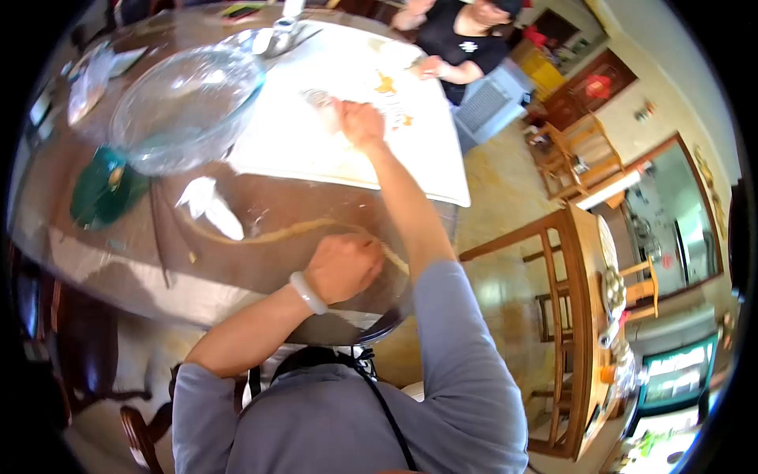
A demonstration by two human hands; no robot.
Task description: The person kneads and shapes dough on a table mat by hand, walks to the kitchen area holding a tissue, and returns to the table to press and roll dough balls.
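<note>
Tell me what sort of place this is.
Probably a home's dining area: a large brown table bearing a clear bowl, and wooden chairs farther off.

Head view, down over table (304,201)

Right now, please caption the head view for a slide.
Right hand over white rectangular mat; left hand over glossy brown table.

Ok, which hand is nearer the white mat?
Right. The right hand is over the white mat; the left hand is short of its near edge, over the brown table.
</note>
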